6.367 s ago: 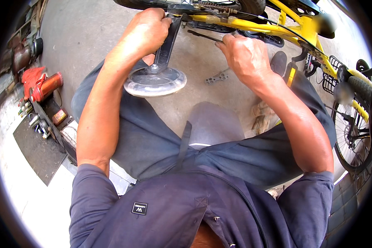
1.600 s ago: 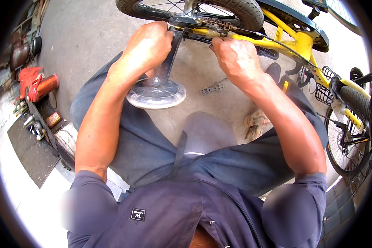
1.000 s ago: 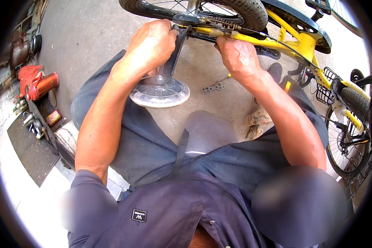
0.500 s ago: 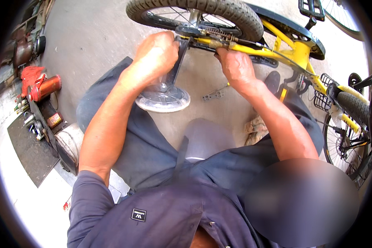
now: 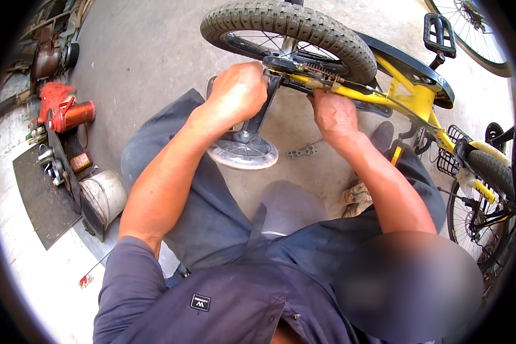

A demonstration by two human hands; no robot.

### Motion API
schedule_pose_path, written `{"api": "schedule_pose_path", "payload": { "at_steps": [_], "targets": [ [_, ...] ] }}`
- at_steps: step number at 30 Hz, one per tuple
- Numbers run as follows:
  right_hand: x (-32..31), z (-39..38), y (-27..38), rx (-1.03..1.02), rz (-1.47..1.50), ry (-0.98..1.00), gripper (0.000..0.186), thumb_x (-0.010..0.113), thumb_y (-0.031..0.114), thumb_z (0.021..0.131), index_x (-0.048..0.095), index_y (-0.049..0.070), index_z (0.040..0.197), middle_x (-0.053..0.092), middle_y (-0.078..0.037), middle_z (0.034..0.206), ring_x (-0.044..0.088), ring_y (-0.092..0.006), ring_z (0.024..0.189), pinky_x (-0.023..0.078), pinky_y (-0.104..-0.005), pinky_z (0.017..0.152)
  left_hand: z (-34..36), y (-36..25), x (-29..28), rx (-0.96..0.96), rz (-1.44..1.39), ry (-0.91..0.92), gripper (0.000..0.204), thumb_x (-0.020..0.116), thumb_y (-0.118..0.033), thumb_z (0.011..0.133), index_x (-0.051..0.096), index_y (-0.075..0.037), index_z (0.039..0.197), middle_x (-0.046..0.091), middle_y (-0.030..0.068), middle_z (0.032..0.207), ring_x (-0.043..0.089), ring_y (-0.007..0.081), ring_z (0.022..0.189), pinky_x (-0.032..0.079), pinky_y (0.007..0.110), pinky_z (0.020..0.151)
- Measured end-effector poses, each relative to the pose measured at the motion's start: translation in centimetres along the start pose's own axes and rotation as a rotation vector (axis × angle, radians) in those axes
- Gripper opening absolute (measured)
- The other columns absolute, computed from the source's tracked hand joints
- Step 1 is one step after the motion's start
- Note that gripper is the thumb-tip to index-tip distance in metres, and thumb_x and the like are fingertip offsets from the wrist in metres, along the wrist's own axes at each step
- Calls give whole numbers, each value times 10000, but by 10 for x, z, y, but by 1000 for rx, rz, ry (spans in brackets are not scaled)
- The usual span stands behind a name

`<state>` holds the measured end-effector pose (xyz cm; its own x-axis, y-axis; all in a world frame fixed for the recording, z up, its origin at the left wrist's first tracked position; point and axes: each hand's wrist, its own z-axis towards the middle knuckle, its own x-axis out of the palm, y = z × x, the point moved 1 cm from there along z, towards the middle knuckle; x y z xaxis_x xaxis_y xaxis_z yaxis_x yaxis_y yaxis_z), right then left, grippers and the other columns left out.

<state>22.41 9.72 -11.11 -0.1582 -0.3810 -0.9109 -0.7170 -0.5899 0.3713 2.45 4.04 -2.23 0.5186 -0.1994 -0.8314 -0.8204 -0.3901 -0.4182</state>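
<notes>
A bicycle with a yellow frame (image 5: 421,103) lies across the space in front of me, its knobby rear wheel (image 5: 292,22) at the far side. From the axle area a black bracket (image 5: 262,114) comes down toward me to a training wheel (image 5: 244,153) with a clear rim. My left hand (image 5: 239,94) is closed in a fist against the bracket's upper end by the axle; what its fingers hold is hidden. My right hand (image 5: 334,113) is closed at the yellow tube beside the coil spring (image 5: 321,71), its fingertips tucked under the tube.
A multi-hole wrench (image 5: 303,151) lies on the concrete floor between my knees. At left are a red canister (image 5: 74,116), a white bucket (image 5: 104,192) and a dark board (image 5: 43,198). More bicycles, one with a black basket (image 5: 450,150), stand at right.
The whole scene has shifted slightly right and down in view. Both hands stay at about the same places on the bicycle, and the training wheel still hangs from its bracket.
</notes>
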Motion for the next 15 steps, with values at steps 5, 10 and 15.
{"api": "schedule_pose_path", "payload": {
  "at_steps": [5,10,15],
  "targets": [
    [4,-1,-11,-158,-21,-195,228,544,261,938,615,47,905,655,-188,827,635,-397,808,498,-486,718,1,-3,1,-21,-16,42,266,520,-204,909,589,46,853,620,311,855,602,478,879,460,520,776],
    [1,6,-11,-84,17,-41,227,561,255,930,618,38,896,651,-193,829,632,-392,815,494,-484,707,5,3,1,-6,-25,17,281,506,-207,916,596,54,868,623,307,873,606,470,885,463,515,792],
    [4,-14,0,-51,144,-71,225,562,240,925,608,30,859,636,-214,742,620,-414,733,478,-499,651,7,1,-2,32,44,33,292,502,-207,912,602,66,884,628,303,914,599,473,918,462,513,825]
  ]
}}
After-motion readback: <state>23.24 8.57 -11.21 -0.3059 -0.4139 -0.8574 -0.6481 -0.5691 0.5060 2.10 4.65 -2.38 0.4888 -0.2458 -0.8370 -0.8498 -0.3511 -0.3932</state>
